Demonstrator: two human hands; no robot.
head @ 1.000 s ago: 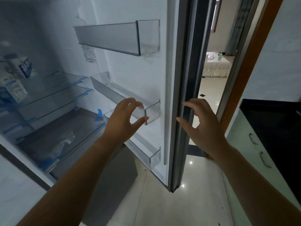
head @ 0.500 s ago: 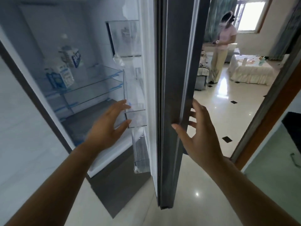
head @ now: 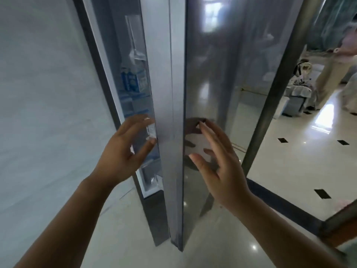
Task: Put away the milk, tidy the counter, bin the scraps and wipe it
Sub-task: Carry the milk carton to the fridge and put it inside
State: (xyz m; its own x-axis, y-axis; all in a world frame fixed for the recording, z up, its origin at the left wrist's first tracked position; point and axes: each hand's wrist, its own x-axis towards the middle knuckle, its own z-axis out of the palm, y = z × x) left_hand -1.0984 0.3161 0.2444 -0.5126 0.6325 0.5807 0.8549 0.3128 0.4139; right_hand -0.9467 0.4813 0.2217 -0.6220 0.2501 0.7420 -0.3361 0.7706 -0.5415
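Blue-and-white milk carton [head: 133, 79] stands inside the nearly shut fridge [head: 202, 74].

Both forearms are bare to the frame's edge, and the left hand [head: 123, 151] and right hand [head: 218, 167] wear nothing.

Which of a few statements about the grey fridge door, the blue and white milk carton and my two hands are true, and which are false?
1. The grey fridge door is fully shut. False: a narrow gap remains, showing the inside.
2. A blue and white milk carton stands inside the fridge, visible through the gap. True.
3. The left hand holds the milk carton. False: it is open and empty, near the door's edge.
4. The right hand is open, fingers spread, at the door's glossy outer face. True.
5. The glossy white floor has small black diamond tiles. True.
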